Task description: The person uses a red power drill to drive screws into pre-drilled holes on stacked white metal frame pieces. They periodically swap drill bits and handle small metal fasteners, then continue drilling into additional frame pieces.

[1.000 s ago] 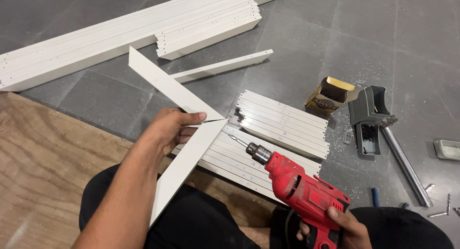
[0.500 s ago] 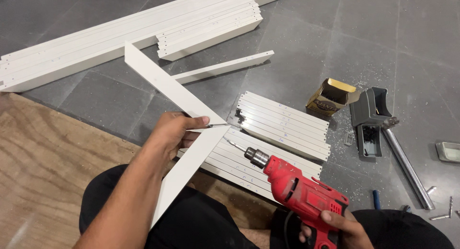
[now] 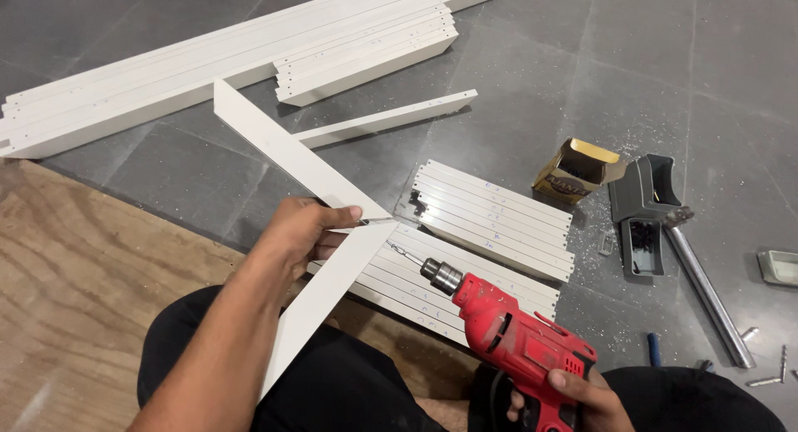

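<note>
Now, left hand (image 3: 303,228) grip pinching a screw (image 3: 376,222) at the white corner joint (image 3: 366,224); right hand (image 3: 573,395) clenched around red drill (image 3: 511,336).

From my remote seat the view is evenly lit and fairly bright, by soft light from overhead; shadows are faint, and I see only a thin dark edge under the white strips (image 3: 249,62) on the grey floor (image 3: 582,75). The red drill (image 3: 515,341) is sharp (no motion blur that I can find). The floor has a dull sheen without hard glare, and straight edges bow slightly toward the corners.
</note>
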